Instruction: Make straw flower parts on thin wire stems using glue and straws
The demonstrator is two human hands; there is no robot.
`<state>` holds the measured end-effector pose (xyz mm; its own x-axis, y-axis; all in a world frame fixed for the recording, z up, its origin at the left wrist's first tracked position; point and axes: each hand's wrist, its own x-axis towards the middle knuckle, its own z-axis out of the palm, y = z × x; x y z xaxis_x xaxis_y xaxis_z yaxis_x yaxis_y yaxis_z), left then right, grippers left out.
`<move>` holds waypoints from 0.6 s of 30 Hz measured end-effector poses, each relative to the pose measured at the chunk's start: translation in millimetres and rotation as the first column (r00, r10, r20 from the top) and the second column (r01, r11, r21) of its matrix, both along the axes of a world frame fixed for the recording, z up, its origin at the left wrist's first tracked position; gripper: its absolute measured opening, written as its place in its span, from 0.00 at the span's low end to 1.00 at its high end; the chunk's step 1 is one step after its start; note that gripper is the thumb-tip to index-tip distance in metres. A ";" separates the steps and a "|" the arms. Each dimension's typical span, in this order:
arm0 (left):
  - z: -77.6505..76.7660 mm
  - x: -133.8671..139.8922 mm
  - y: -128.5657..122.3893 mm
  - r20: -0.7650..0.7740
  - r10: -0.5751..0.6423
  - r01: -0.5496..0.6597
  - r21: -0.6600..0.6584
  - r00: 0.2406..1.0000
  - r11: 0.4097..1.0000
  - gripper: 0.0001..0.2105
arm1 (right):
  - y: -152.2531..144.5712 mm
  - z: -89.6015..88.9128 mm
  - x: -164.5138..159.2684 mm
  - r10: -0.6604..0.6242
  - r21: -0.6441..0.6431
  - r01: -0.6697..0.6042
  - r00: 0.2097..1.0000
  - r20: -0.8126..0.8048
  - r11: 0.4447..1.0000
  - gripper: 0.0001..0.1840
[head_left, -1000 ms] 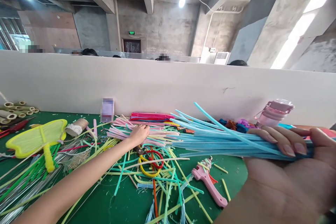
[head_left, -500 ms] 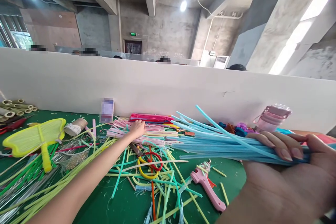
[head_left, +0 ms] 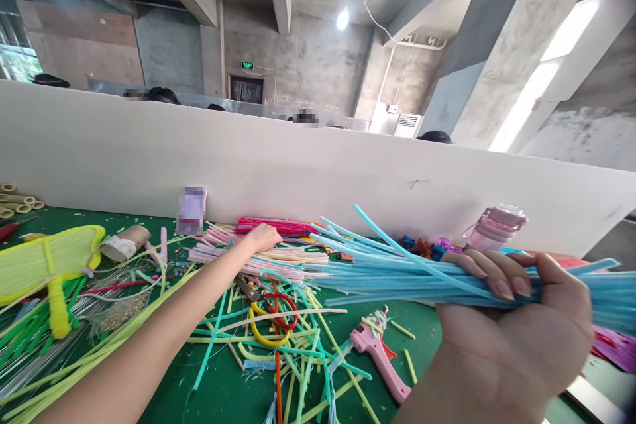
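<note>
My right hand (head_left: 517,338) is wrapped round a thick bunch of light blue pipe cleaners (head_left: 387,275), raised at the right with its tips fanning leftward. Further back, my left hand (head_left: 263,238) lies curled over a pile of pink pipe cleaners (head_left: 293,258), beside a red bundle of pipe cleaners (head_left: 273,225). Its fingertips are mostly hidden, but the fingers look closed on the pink stems. Below it rest scissors (head_left: 273,318) with red and yellow handles. Loose green and yellow cut pieces (head_left: 311,358) surround them. A pink glue gun (head_left: 380,358) lies nearer my right wrist.
A white partition (head_left: 298,172) stands behind the green table (head_left: 169,384). A phone (head_left: 191,211) leans there, and a pink bottle (head_left: 497,228) stands at the right. Leftward lie a yellow butterfly-shaped piece (head_left: 54,265), a twine roll (head_left: 124,243) and yellow stems (head_left: 119,328).
My view has turned slightly to the right, so the table's things sit further left. My right hand still grips the blue bunch, whose rear end now shows. My left hand stays at the pink pile.
</note>
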<state>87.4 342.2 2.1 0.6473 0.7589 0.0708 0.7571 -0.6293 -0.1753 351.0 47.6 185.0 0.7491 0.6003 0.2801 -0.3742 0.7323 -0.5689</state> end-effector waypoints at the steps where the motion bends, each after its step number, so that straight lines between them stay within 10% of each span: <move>1: 0.4 2.4 1.2 -0.016 -0.032 0.032 0.011 0.999 0.999 0.15 | 0.7 1.0 -1.0 -0.019 -0.006 0.019 1.000 0.021 1.000 0.09; 10: 45.8 7.8 2.7 0.089 -0.201 0.176 0.230 0.976 0.957 0.14 | 0.6 2.4 -4.4 -0.021 0.002 0.021 0.996 0.085 1.000 0.07; 18: 130.5 3.9 -13.3 0.632 -0.150 -0.112 0.355 0.760 0.928 0.10 | 9.9 2.5 -2.6 -0.048 -0.042 0.053 0.992 0.113 0.998 0.08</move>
